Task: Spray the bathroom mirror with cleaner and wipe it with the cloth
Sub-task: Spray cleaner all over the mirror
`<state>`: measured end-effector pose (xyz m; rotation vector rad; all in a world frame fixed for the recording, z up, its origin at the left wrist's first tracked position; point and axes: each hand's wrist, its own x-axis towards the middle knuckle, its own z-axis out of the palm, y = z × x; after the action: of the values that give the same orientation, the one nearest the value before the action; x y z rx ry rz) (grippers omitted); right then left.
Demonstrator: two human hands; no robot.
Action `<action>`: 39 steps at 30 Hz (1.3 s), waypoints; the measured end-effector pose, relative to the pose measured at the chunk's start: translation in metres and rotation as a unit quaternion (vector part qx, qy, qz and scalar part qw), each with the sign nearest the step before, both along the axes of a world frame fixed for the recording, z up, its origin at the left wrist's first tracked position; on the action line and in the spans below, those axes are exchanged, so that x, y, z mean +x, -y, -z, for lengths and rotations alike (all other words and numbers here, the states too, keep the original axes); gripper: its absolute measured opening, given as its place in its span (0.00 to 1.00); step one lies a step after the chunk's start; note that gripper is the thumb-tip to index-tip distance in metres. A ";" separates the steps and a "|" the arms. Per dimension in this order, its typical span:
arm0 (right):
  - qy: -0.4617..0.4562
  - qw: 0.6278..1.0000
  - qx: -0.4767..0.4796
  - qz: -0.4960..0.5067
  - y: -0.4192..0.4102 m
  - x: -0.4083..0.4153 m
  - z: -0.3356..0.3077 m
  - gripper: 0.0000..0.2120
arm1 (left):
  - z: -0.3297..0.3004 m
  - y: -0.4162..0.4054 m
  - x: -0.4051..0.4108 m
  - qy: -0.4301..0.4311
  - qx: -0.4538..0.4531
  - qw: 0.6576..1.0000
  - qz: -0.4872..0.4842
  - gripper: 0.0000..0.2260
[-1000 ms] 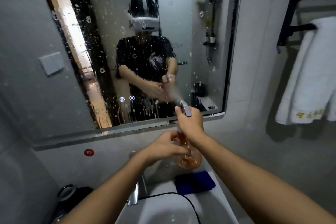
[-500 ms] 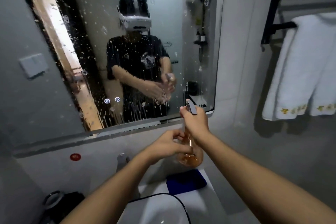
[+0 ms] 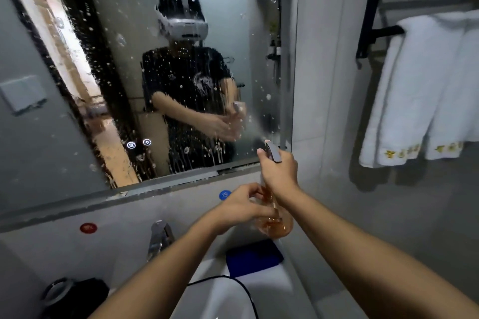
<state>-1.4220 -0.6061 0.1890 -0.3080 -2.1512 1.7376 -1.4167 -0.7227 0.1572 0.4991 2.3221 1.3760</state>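
Droplets speckle the glossy mirror (image 3: 166,72). Right hand (image 3: 278,171) clamps the clear amber spray bottle (image 3: 276,223) at its neck; left hand (image 3: 241,208) grips its rounded body above a folded blue cloth (image 3: 254,256).

Only one view is given, taken from a wide-angle camera worn on the head. It is aimed forward and slightly down, close to the wall. The mirror (image 3: 160,65) fills the upper left and centre of the frame, the basin (image 3: 272,290) lies at the bottom centre, and a towel (image 3: 425,90) hangs at the upper right. Both forearms are seen entering from the bottom edge. Straight lines are bent toward the frame edges.
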 end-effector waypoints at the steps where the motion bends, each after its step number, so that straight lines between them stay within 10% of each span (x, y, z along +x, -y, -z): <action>1: 0.003 1.000 -0.003 0.005 -0.003 0.000 0.001 0.13 | 0.001 -0.003 -0.001 0.004 0.003 1.000 0.001 0.20; 39: 0.073 0.997 -0.006 -0.020 -0.064 0.001 0.047 0.09 | 0.038 -0.061 0.008 0.058 -0.015 0.998 0.029 0.19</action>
<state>-1.4208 -0.5417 0.1415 -0.4098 -2.2647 1.8014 -1.4087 -0.6614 0.1189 0.4610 2.2154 1.3069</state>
